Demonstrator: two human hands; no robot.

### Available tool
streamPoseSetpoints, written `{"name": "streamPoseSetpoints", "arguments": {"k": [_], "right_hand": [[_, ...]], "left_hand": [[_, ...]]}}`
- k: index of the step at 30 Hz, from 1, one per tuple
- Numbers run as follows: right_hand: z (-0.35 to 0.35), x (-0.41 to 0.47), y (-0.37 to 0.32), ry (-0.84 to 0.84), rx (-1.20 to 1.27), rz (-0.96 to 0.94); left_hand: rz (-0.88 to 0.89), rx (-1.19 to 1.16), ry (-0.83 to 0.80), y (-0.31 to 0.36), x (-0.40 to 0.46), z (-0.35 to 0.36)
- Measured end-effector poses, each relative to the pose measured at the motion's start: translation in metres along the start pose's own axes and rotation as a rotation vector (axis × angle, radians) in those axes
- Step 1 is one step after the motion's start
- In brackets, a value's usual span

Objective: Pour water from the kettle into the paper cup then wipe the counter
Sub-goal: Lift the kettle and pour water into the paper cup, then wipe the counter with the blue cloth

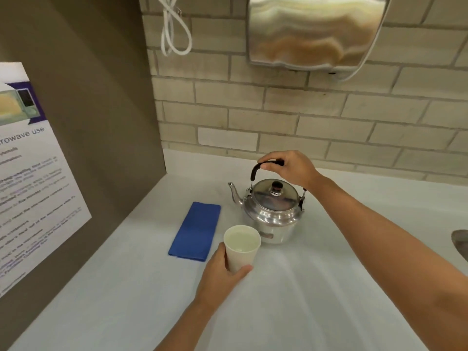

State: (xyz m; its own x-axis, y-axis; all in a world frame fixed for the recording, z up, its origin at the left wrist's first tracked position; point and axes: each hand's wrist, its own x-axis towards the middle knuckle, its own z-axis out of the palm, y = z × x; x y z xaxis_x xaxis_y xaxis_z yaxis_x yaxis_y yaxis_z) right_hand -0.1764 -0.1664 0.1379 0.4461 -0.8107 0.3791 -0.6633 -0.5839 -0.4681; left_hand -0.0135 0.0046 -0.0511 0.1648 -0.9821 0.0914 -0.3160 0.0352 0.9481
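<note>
A shiny steel kettle stands upright on the white counter, spout pointing left. My right hand is closed over its black handle from above. Just in front of the kettle is a white paper cup with water in it, upright. My left hand wraps around the cup's lower half. A folded blue cloth lies flat on the counter to the left of the cup and kettle, touched by neither hand.
A brown side panel with a printed microwave notice walls off the left. A tiled wall runs behind, with a steel hand dryer and a looped white cord. A sink edge shows at far right.
</note>
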Motion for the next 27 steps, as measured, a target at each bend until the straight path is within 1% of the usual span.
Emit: {"name": "streamPoseSetpoints", "arguments": {"k": [8,15,18,20,21,22,24,26,27], "right_hand": [[0.029,0.016,0.017,-0.019,0.030,0.041],[0.033,0.022,0.021,-0.037,0.045,0.050],[0.029,0.021,0.018,-0.080,0.017,0.050],[0.022,0.018,0.013,-0.112,-0.043,0.056],[0.018,0.014,0.010,-0.102,-0.091,0.046],[0.015,0.008,0.008,-0.058,-0.142,0.030],[0.013,-0.014,0.001,0.124,-0.192,0.035],[0.020,-0.049,-0.004,0.298,-0.125,0.118],[0.027,-0.070,-0.006,0.341,-0.080,0.170]], "left_hand": [[0.013,0.000,0.000,0.002,-0.001,0.000],[0.014,-0.001,0.000,0.002,-0.002,-0.001],[0.014,0.015,-0.042,0.005,-0.001,-0.004],[0.021,0.051,-0.088,0.008,-0.002,-0.012],[0.034,0.095,-0.111,0.010,-0.004,-0.019],[0.050,0.145,-0.136,0.011,-0.006,-0.027],[0.088,0.198,-0.193,0.013,-0.010,-0.048],[0.140,0.222,-0.236,0.015,-0.011,-0.072],[0.164,0.229,-0.243,0.016,-0.009,-0.083]]}}
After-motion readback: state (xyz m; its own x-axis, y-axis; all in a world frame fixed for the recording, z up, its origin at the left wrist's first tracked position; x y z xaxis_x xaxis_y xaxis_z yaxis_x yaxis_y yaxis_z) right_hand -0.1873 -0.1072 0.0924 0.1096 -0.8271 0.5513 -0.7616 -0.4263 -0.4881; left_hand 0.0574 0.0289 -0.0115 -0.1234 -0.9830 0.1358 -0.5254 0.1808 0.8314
